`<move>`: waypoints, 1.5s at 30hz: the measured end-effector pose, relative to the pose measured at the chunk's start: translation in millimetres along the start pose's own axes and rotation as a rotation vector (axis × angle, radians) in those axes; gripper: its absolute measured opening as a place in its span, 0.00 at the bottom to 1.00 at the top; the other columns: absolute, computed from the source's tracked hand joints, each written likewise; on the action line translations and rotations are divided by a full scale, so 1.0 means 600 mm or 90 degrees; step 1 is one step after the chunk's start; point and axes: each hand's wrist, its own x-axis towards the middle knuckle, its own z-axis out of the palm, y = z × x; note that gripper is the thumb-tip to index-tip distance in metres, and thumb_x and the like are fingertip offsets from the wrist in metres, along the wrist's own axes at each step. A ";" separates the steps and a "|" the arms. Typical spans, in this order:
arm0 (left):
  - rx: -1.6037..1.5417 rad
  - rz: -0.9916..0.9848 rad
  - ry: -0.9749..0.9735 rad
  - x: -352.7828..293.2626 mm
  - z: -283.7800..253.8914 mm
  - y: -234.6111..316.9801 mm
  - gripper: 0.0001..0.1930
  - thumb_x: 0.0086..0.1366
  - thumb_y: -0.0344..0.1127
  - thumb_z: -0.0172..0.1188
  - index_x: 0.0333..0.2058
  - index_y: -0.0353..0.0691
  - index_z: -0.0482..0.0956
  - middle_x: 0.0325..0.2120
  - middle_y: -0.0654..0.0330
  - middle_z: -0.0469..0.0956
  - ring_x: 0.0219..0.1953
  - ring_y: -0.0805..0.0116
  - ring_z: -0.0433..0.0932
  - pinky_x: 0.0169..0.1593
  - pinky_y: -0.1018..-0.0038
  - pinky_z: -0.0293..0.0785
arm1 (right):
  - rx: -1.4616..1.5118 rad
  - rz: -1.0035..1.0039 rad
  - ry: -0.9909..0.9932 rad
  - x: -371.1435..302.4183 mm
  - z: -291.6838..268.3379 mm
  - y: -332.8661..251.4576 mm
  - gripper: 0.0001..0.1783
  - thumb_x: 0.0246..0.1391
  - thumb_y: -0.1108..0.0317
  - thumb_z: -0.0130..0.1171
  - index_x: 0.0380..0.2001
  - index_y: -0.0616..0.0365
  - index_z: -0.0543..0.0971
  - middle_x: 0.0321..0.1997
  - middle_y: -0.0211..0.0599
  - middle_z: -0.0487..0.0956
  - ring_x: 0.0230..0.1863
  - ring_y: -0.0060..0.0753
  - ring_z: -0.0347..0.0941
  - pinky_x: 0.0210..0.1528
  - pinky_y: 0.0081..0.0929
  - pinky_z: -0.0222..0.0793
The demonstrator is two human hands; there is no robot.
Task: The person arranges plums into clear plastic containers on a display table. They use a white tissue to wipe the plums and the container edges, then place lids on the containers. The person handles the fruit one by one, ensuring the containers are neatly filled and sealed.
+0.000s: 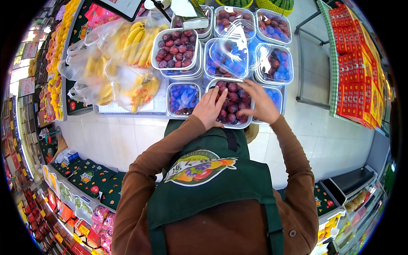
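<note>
A clear plastic tub (236,126) filled with dark red plums (232,98) sits at the near edge of the table, in front of me. My left hand (209,107) lies over its left side, fingers stretched flat and slightly apart on the plums and rim. Over the right rim arches my right hand (264,103), its thumb and fingers spread apart and touching the plums. Neither hand is closed round anything I can see. Just beyond, a clear lid (234,46) rests on another plum tub.
More plum tubs (274,26) stand behind and on both sides, some stacked, several with blue liners showing. Bagged bananas (136,40) cover the table's left part. On the right, red boxes (350,63) stand stacked on a checked-cloth stand. Watermelons (233,2) sit in yellow baskets at the back.
</note>
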 end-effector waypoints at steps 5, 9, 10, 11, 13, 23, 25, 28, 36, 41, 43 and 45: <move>0.073 0.009 -0.044 0.028 -0.003 -0.004 0.62 0.36 0.50 0.78 0.65 0.30 0.50 0.55 0.44 0.64 0.57 0.48 0.64 0.60 0.61 0.62 | -0.184 0.013 -0.083 -0.009 0.045 -0.019 0.65 0.21 0.63 0.79 0.68 0.46 0.56 0.65 0.46 0.62 0.62 0.52 0.59 0.63 0.42 0.62; 0.124 0.044 -0.068 0.041 -0.006 -0.008 0.63 0.32 0.52 0.78 0.64 0.28 0.53 0.48 0.49 0.66 0.51 0.53 0.66 0.54 0.64 0.64 | -0.196 0.029 -0.088 -0.006 0.052 -0.018 0.65 0.19 0.68 0.77 0.68 0.47 0.55 0.64 0.46 0.61 0.61 0.54 0.60 0.63 0.42 0.63; 0.146 0.059 -0.067 0.042 -0.003 -0.012 0.64 0.30 0.51 0.78 0.64 0.27 0.53 0.46 0.50 0.66 0.49 0.55 0.66 0.53 0.65 0.64 | -0.197 0.021 -0.070 -0.005 0.052 -0.021 0.65 0.19 0.68 0.77 0.67 0.47 0.55 0.64 0.46 0.60 0.61 0.54 0.60 0.63 0.42 0.63; 0.169 0.074 -0.066 0.044 0.000 -0.015 0.65 0.29 0.51 0.78 0.64 0.26 0.53 0.44 0.51 0.66 0.48 0.56 0.66 0.53 0.66 0.64 | -0.199 0.013 -0.052 -0.003 0.052 -0.025 0.65 0.19 0.68 0.76 0.67 0.46 0.56 0.64 0.47 0.60 0.60 0.55 0.59 0.63 0.42 0.63; 0.167 0.088 -0.056 0.047 0.004 -0.021 0.61 0.29 0.51 0.77 0.61 0.26 0.58 0.44 0.50 0.66 0.49 0.56 0.66 0.52 0.65 0.64 | -0.196 0.008 -0.039 -0.004 0.054 -0.026 0.65 0.19 0.69 0.76 0.67 0.46 0.56 0.65 0.47 0.59 0.60 0.56 0.59 0.63 0.42 0.63; 0.103 0.160 0.018 0.039 0.016 -0.035 0.52 0.36 0.53 0.71 0.58 0.27 0.62 0.46 0.45 0.67 0.48 0.52 0.67 0.52 0.61 0.63 | -0.170 -0.023 -0.114 0.011 0.045 -0.006 0.64 0.19 0.65 0.77 0.67 0.45 0.57 0.65 0.46 0.60 0.63 0.55 0.58 0.65 0.43 0.61; 0.097 0.169 0.023 0.037 0.017 -0.037 0.52 0.37 0.53 0.71 0.58 0.27 0.61 0.48 0.44 0.67 0.49 0.52 0.67 0.52 0.61 0.62 | -0.141 -0.032 -0.116 0.015 0.043 -0.004 0.62 0.20 0.65 0.77 0.66 0.47 0.59 0.64 0.46 0.60 0.63 0.54 0.57 0.65 0.43 0.61; 0.076 0.156 -0.003 0.036 0.015 -0.037 0.51 0.39 0.52 0.71 0.58 0.27 0.61 0.50 0.42 0.66 0.50 0.52 0.67 0.53 0.61 0.62 | -0.056 -0.019 -0.116 0.022 0.034 0.001 0.58 0.22 0.65 0.77 0.64 0.49 0.62 0.63 0.45 0.62 0.63 0.55 0.57 0.65 0.42 0.61; 0.029 0.161 0.060 0.031 0.030 -0.040 0.47 0.43 0.49 0.67 0.60 0.32 0.61 0.50 0.40 0.64 0.48 0.46 0.68 0.52 0.59 0.65 | -0.063 0.013 -0.080 0.033 0.046 -0.005 0.48 0.27 0.63 0.75 0.58 0.54 0.67 0.55 0.46 0.65 0.58 0.54 0.60 0.60 0.42 0.64; -0.018 0.127 0.039 0.030 0.028 -0.032 0.44 0.43 0.44 0.67 0.59 0.34 0.60 0.53 0.38 0.61 0.51 0.41 0.68 0.54 0.55 0.67 | -0.068 0.048 -0.026 0.031 0.070 -0.003 0.46 0.28 0.59 0.74 0.55 0.57 0.67 0.53 0.48 0.65 0.57 0.56 0.61 0.58 0.43 0.64; -0.036 0.110 0.035 0.030 0.027 -0.032 0.44 0.43 0.44 0.68 0.59 0.33 0.60 0.53 0.38 0.61 0.51 0.40 0.68 0.53 0.55 0.68 | -0.017 0.096 -0.023 0.030 0.069 -0.005 0.44 0.29 0.58 0.74 0.53 0.58 0.68 0.52 0.48 0.66 0.56 0.56 0.62 0.56 0.43 0.66; -0.067 0.078 0.009 0.033 0.025 -0.031 0.44 0.43 0.44 0.68 0.58 0.33 0.60 0.53 0.37 0.61 0.51 0.39 0.69 0.53 0.55 0.69 | -0.011 0.125 -0.033 0.029 0.067 -0.012 0.42 0.30 0.58 0.73 0.51 0.58 0.68 0.51 0.47 0.66 0.56 0.54 0.64 0.54 0.43 0.68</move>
